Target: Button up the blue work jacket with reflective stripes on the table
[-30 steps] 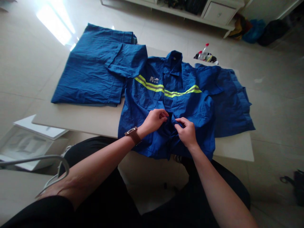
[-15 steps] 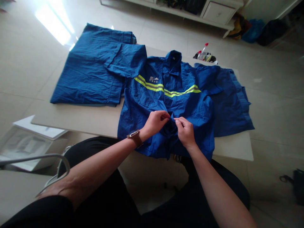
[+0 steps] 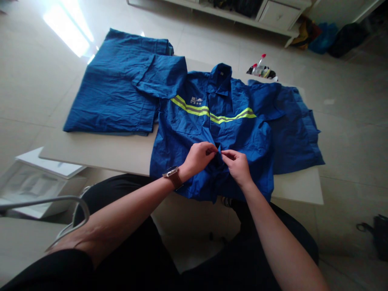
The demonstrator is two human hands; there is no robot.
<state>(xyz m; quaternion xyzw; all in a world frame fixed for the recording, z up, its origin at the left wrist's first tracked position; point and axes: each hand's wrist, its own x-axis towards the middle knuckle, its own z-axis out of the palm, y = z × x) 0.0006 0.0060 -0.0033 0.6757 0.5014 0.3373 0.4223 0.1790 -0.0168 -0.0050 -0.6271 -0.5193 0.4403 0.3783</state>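
A blue work jacket (image 3: 182,123) with a yellow and grey reflective stripe lies front side up, its collar at the far end and its lower part hanging over the near table edge. My left hand (image 3: 200,156), with a watch on the wrist, pinches the jacket's front edge below the stripe. Opposite it, my right hand (image 3: 238,163) pinches the same front opening between thumb and finger. The fingertips nearly meet over a small raised fold of cloth. Any button there is too small to make out.
Folded blue garments (image 3: 112,89) lie left of the jacket, and another blue garment (image 3: 298,133) lies to its right on the pale table (image 3: 100,151). Bottles with red caps (image 3: 260,66) stand beyond the far edge. A white box (image 3: 45,178) is at lower left.
My right hand has shifted slightly, its fingers turning inward and stretching toward the left fingertips. My left hand and the jacket stay almost where they were.
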